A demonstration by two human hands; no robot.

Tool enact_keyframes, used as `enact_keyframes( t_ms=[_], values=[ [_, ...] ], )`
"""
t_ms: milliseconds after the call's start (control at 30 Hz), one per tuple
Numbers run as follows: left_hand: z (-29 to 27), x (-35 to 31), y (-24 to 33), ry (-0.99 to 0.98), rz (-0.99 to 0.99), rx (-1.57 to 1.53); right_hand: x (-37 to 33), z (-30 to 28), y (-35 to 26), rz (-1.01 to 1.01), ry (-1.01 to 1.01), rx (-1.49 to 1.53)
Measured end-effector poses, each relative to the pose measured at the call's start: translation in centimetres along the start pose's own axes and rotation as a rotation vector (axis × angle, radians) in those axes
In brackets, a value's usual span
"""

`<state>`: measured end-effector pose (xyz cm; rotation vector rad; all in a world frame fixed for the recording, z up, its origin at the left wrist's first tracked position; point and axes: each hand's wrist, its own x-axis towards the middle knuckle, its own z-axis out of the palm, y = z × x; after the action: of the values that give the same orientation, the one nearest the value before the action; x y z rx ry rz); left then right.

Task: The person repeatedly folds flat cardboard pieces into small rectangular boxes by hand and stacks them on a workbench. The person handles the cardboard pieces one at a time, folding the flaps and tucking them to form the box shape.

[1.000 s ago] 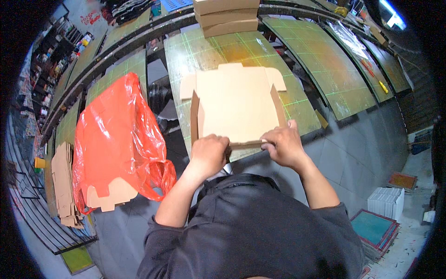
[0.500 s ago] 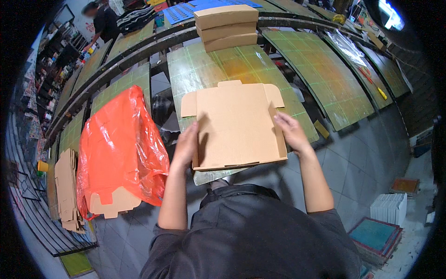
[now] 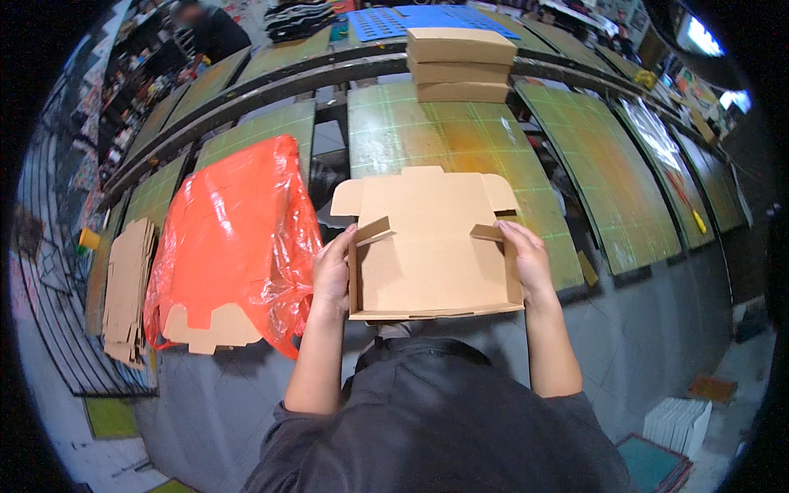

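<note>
1 box (image 3: 437, 259) held at frame centre: left grip (image 3: 332, 269), right grip (image 3: 530, 261) closed on its sides. Lid (image 3: 431, 201) pointed up-frame, long axis left-right. 3 cartons (image 3: 462, 67) stacked upper centre, 1 bag (image 3: 226, 238) at left.

The worn top (image 3: 444, 419) is charcoal, with loose elbow-length sleeves (image 3: 569, 417).

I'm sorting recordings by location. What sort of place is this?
Most likely a workshop: a row of green-lined boards, stacked cardboard boxes, and a partly folded box between the left hand and the right hand suggest it.
</note>
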<state>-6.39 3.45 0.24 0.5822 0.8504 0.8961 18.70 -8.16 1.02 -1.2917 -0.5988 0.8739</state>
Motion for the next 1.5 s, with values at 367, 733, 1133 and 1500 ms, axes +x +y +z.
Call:
enact_keyframes(
  t_ms=[367,733,1133,1500],
  values=[
    [-0.3,-6.4,2.8,0.073,0.422,0.193,-1.6,2.6,-0.9,-0.032,-0.109,0.124],
    [-3.3,-13.8,6.0,-0.219,0.573,0.049,-8.5,6.1,-3.7,-0.215,-0.365,0.368],
    [-15.3,-20.0,3.7,-0.062,0.386,-0.339,-17.8,8.3,0.7,0.001,-0.579,0.735],
    [-14.0,-20.4,1.7,-0.424,0.479,-0.241,-22.1,6.6,0.7,-0.101,-0.394,0.617]
  ],
)
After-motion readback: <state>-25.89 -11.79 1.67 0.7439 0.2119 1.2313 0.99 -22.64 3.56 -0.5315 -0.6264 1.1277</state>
